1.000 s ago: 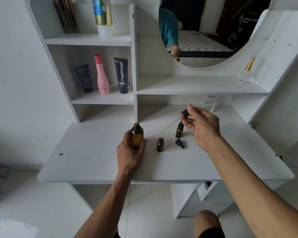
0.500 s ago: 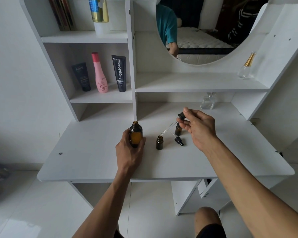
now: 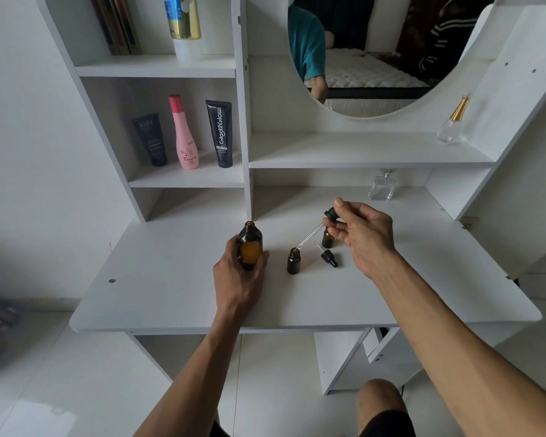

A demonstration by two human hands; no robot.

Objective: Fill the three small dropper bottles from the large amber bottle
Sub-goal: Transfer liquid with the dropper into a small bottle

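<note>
Two small bottles [image 3: 293, 262] [image 3: 327, 238] visible at frame centre on desk [image 3: 171, 294], both uncapped; rear one partly hidden behind right hand [image 3: 364, 236]. Right hand: pinching dropper [image 3: 316, 230] by black cap, glass tip slanted down to mouth of front bottle. Left hand [image 3: 238, 275]: wrapped around amber bottle [image 3: 250, 246], upright, open-necked, left of centre. Spare dropper [image 3: 328, 257] lying flat between small bottles. Three tubes [image 3: 148, 138] [image 3: 184, 132] [image 3: 220, 134] standing on shelf, upper left.

Both forearms are extended toward 12 o'clock; the left hand [image 3: 238, 275] is curled in a grip, the right hand [image 3: 364, 234] raised, fingertips [image 3: 338, 204] pinched.
</note>
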